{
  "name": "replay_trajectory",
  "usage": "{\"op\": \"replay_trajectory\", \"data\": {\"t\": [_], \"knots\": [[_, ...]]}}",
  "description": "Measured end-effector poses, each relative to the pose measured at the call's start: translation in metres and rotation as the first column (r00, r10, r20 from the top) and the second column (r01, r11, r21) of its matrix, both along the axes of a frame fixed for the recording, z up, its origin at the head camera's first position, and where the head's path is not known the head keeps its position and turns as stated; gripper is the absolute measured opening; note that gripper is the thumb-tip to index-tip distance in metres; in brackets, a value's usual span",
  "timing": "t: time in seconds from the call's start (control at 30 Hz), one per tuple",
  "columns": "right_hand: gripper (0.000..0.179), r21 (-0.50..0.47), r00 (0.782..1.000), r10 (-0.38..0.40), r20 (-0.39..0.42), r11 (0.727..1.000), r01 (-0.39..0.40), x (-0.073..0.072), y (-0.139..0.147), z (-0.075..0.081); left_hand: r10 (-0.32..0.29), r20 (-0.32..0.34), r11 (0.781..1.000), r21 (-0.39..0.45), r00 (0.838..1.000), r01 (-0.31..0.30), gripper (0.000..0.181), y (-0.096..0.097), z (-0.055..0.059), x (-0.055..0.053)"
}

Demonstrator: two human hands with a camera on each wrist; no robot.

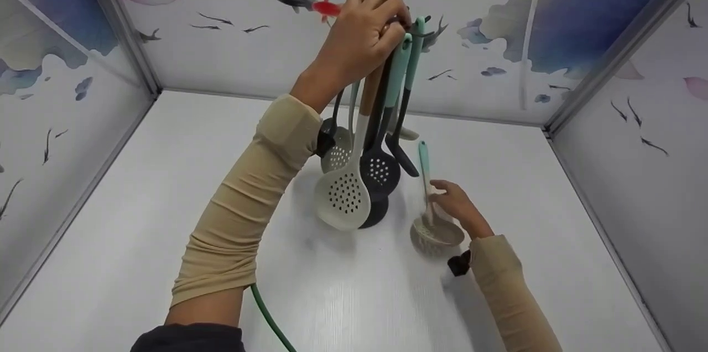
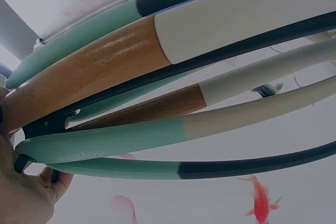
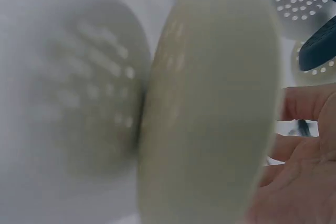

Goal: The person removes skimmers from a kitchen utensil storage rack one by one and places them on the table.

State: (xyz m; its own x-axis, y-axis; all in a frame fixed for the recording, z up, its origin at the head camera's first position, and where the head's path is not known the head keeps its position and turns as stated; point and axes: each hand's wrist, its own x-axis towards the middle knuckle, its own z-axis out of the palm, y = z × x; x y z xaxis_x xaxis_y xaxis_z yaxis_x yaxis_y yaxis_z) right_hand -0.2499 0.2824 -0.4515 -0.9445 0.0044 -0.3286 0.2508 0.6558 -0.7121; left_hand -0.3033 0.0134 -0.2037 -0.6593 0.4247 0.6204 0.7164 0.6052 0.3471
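My left hand (image 1: 368, 31) grips the top of a dark rack, where several kitchen utensils hang by their handles. Among them are a white skimmer (image 1: 343, 197) with a wooden handle and a black skimmer (image 1: 380, 170) with a mint handle (image 1: 398, 72). The left wrist view has the wooden handle (image 2: 94, 72) and the mint handles close up beside the fingers. To the right, my right hand (image 1: 456, 202) pinches the shaft of a beige skimmer (image 1: 437, 232) with a mint handle. In the right wrist view its bowl (image 3: 210, 98) is close to the white tabletop, perhaps touching it.
The white tabletop (image 1: 193, 175) runs back to printed panels (image 1: 232, 53) with fish and petals. Metal posts (image 1: 124, 25) stand at the corners. A green cable (image 1: 268, 313) lies near the front, under the left arm. Small black devices (image 1: 459, 264) sit on the wrists.
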Motion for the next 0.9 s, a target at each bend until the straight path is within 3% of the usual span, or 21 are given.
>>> {"op": "replay_trajectory", "data": {"t": [0.07,0.13,0.2,0.27,0.37,0.43,0.53,0.67,0.9], "knots": [[0.050,-0.026,0.994,-0.026,-0.103,0.999,0.024,0.001,-0.005,0.011,0.004,-0.001,1.000,-0.003,1.000,-0.004,0.032,0.000,0.000,0.000],[0.047,-0.088,0.970,-0.074,-0.230,0.995,0.055,0.003,-0.014,0.027,0.005,-0.001,1.000,-0.003,1.000,-0.005,0.032,0.001,0.001,0.000],[0.043,-0.182,0.924,-0.138,-0.357,0.980,0.077,0.009,-0.027,0.046,0.004,-0.003,1.000,-0.002,1.000,-0.004,0.032,0.001,0.001,0.000],[0.038,-0.286,0.859,-0.190,-0.476,0.957,0.054,0.013,-0.040,0.061,0.001,-0.007,1.000,-0.002,1.000,-0.001,0.032,0.001,0.001,0.000],[0.034,-0.416,0.774,-0.223,-0.593,0.907,-0.058,0.020,-0.061,0.081,0.003,-0.006,1.000,-0.004,1.000,-0.003,0.032,0.001,0.001,0.000],[0.034,-0.455,0.747,-0.200,-0.634,0.878,-0.151,0.021,-0.072,0.087,0.003,-0.008,1.000,-0.004,1.000,-0.003,0.032,0.002,0.001,0.000],[0.041,-0.447,0.754,-0.107,-0.648,0.854,-0.264,0.024,-0.090,0.097,0.004,-0.007,1.000,-0.005,1.000,-0.004,0.032,0.001,0.001,0.000],[0.048,-0.397,0.772,0.010,-0.635,0.853,-0.338,0.025,-0.104,0.097,0.008,0.000,1.000,-0.003,1.000,-0.008,0.032,0.001,0.001,0.000],[0.039,-0.402,0.770,0.003,-0.638,0.851,-0.337,0.027,-0.103,0.087,-0.004,0.000,1.000,0.008,1.000,0.004,0.033,-0.001,0.001,0.001]]}}
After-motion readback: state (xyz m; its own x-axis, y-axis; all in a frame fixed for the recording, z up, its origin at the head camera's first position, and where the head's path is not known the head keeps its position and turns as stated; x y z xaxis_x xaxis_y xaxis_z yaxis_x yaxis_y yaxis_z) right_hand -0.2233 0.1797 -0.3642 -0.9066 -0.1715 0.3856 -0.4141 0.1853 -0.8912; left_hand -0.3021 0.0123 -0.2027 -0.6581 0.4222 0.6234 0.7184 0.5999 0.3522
